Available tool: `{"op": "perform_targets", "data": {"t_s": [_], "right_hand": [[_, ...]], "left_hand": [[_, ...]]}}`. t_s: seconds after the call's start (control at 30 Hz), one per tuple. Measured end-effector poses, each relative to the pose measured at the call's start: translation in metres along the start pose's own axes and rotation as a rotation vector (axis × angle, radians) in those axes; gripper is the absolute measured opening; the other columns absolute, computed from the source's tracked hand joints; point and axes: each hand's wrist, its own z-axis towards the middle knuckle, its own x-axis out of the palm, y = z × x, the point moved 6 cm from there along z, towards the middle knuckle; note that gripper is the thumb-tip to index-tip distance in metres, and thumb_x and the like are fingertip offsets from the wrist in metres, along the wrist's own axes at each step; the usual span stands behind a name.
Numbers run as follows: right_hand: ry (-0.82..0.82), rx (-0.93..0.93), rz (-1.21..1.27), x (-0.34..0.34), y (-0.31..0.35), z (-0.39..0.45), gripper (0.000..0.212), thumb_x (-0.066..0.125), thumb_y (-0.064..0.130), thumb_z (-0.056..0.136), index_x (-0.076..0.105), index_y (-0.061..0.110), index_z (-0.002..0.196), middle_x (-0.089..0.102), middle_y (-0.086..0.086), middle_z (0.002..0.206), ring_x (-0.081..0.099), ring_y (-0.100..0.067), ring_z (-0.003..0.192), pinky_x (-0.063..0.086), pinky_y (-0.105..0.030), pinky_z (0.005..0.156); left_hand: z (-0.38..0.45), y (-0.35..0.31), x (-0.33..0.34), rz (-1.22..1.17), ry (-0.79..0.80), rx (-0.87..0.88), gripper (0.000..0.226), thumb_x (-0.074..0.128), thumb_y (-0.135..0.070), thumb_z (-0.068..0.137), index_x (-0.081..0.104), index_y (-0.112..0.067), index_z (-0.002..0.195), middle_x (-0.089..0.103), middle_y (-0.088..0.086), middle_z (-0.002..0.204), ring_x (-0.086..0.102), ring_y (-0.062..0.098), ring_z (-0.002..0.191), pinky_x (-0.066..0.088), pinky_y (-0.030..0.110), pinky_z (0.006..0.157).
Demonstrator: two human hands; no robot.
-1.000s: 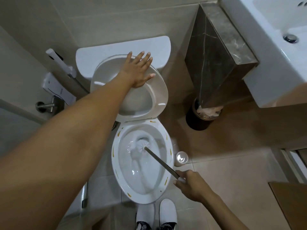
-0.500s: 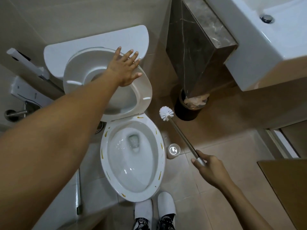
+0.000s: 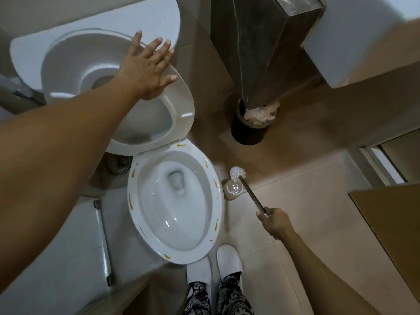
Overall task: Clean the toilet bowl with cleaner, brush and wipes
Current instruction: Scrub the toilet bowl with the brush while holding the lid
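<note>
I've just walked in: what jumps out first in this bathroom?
The open toilet bowl in the middle, yellow streaks dotting its rim. The left hand lies flat on the raised seat, while the right hand grips a toilet brush, its white head over the holder beside the bowl.

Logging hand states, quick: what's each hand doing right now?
Left hand: open, fingers spread, resting on the raised toilet seat.
Right hand: closed around the toilet brush handle.

Dim, soft overhead light; wide-angle bending and blur at edges.
</note>
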Motion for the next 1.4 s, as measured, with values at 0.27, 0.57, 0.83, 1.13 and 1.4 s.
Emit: {"op": "perform_targets", "data": {"t_s": [0.27, 0.57, 0.83, 1.13, 1.4], "right_hand": [[0.065, 0.122, -0.014, 0.024, -0.017, 0.021, 0.057, 0.056, 0.043, 0.093, 0.048, 0.008, 0.137, 0.064, -0.013, 0.110, 0.055, -0.019, 0.056, 0.040, -0.022, 0.041], [0.087, 0.130, -0.050, 0.033, -0.016, 0.038, 0.072, 0.053, 0.047, 0.092, 0.027, 0.015, 0.150, 0.061, -0.012, 0.121, 0.057, -0.018, 0.058, 0.040, -0.023, 0.042], [-0.185, -0.002, -0.064, 0.012, 0.032, 0.060, 0.046, 0.045, 0.027, 0.098, 0.045, 0.007, 0.140, 0.059, -0.021, 0.126, 0.055, -0.038, 0.116, 0.046, -0.038, 0.096], [-0.333, -0.132, 0.066, 0.002, 0.081, 0.064, 0.040, 0.048, 0.027, 0.099, 0.055, 0.001, 0.128, 0.066, -0.025, 0.106, 0.059, -0.042, 0.104, 0.047, -0.038, 0.084], [-0.290, -0.293, -0.235, 0.006, 0.099, 0.064, 0.053, 0.047, 0.018, 0.099, 0.030, 0.019, 0.149, 0.053, -0.020, 0.120, 0.058, -0.037, 0.101, 0.048, -0.037, 0.085]], "left_hand": [[0.001, -0.001, 0.003, 0.006, -0.033, 0.007, 0.082, -0.010, -0.058, 0.085, 0.005, -0.013, 0.152, 0.002, 0.006, 0.160, 0.000, 0.021, 0.147, -0.009, 0.052, 0.114], [0.002, 0.000, 0.004, -0.009, -0.035, -0.002, 0.078, -0.006, -0.058, 0.088, 0.003, -0.014, 0.152, 0.001, 0.006, 0.160, 0.000, 0.021, 0.147, -0.011, 0.051, 0.114], [0.003, 0.000, 0.006, -0.040, -0.016, -0.019, 0.081, -0.006, -0.061, 0.086, 0.002, -0.015, 0.152, 0.000, 0.006, 0.160, -0.001, 0.021, 0.147, -0.012, 0.051, 0.113], [0.003, 0.000, 0.007, -0.023, -0.022, -0.018, 0.077, 0.000, -0.061, 0.091, 0.003, -0.015, 0.153, 0.001, 0.007, 0.160, 0.002, 0.023, 0.147, -0.011, 0.050, 0.114], [0.003, 0.000, 0.006, -0.032, -0.001, -0.033, 0.077, 0.002, -0.061, 0.091, 0.002, -0.015, 0.153, 0.001, 0.007, 0.160, 0.003, 0.022, 0.147, -0.012, 0.050, 0.114]]}}
